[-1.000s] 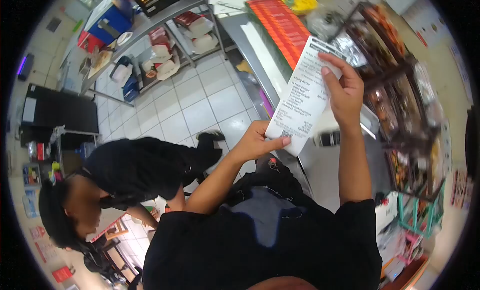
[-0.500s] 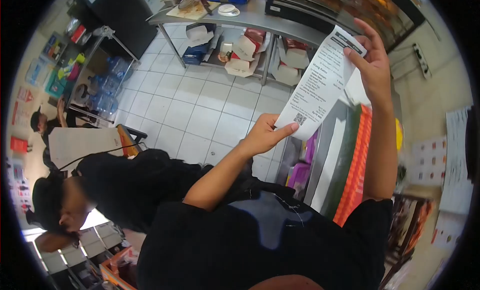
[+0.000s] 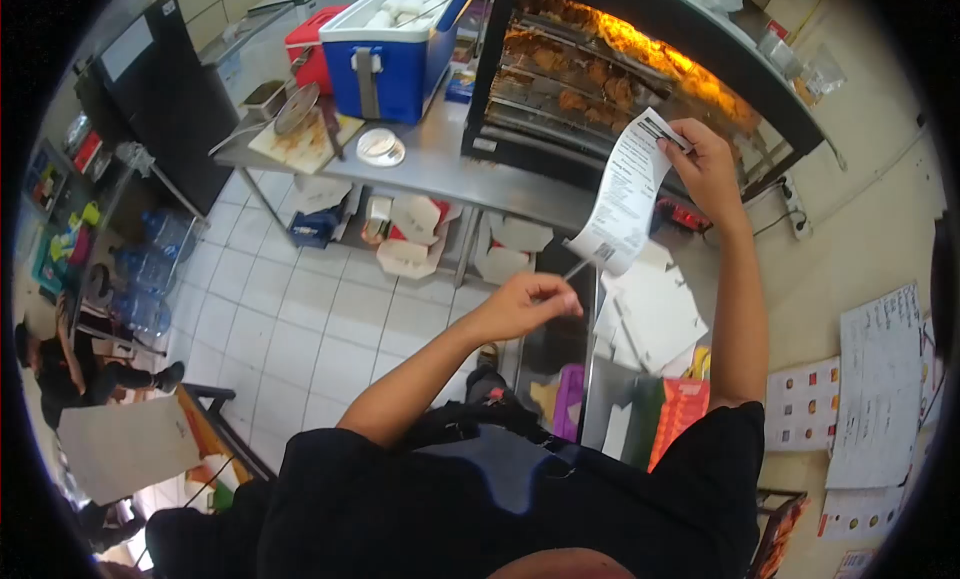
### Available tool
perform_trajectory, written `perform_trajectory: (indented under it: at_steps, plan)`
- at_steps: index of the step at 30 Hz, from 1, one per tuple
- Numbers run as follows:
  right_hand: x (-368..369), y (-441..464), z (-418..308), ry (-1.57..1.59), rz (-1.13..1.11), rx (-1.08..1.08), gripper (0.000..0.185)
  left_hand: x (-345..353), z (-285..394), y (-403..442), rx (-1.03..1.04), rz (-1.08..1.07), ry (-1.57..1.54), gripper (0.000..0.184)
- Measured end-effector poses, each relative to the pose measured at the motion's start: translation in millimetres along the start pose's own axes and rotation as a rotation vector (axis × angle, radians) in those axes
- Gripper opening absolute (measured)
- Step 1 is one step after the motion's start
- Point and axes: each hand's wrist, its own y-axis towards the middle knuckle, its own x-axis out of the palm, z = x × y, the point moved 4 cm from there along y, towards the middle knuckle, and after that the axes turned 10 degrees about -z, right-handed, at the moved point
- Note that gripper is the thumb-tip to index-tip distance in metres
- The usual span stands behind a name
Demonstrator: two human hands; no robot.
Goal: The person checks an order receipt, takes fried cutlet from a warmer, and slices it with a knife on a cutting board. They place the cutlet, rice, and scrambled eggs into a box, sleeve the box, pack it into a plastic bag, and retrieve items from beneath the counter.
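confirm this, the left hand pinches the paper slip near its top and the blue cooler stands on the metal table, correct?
Wrong hand: the head view shows the right hand pinching the paper slip near its top. The blue cooler does stand on the metal table.

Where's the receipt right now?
The receipt is right of centre in the head view, held at its upper end by the right hand, partly overlapping the glowing food cabinet, above the left hand.

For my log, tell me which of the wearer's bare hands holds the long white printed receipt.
The bare right hand pinches the long white printed receipt by its upper end; the bare left hand is apart from it.
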Motion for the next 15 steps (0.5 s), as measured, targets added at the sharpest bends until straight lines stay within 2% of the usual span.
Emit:
perform_trajectory:
  at_steps: [2, 5, 6, 7, 8, 10, 11, 13, 14, 15]
  plan:
    - [-2, 42, 53, -0.086, 0.009, -0.053, 0.019, -25, -11, 26, -0.016, -0.095, 0.033, 0.027]
    - [-15, 108, 125, -0.096, 0.104, -0.11, 0.021, -79, -59, 49, -0.127, -0.013, 0.217, 0.028]
    - [-25, 132, 131, -0.277, 0.125, -0.131, 0.022, -104, -87, 48, -0.152, 0.109, 0.185, 0.029]
    - [-34, 157, 151, -0.424, 0.222, -0.254, 0.024, -127, -120, 40, -0.181, 0.229, 0.148, 0.03]
    - [-44, 179, 162, -0.454, 0.236, -0.308, 0.024, -148, -142, 23, -0.277, 0.359, 0.345, 0.032]
    - [-68, 216, 182, -0.502, 0.283, -0.378, 0.026, -188, -208, -39, -0.525, 0.556, 0.73, 0.04]
    - [-76, 232, 192, -0.521, 0.314, -0.395, 0.027, -197, -245, -80, -0.691, 0.619, 0.813, 0.043]
    - [-88, 243, 188, -0.557, 0.393, -0.318, 0.032, -196, -298, -166, -0.886, 0.769, 0.679, 0.046]
    - [-89, 245, 183, -0.61, 0.481, -0.392, 0.032, -190, -345, -220, -1.005, 0.87, 0.485, 0.047]
    - [-91, 247, 181, -0.666, 0.567, -0.467, 0.031, -172, -357, -260, -1.105, 0.945, 0.414, 0.047]
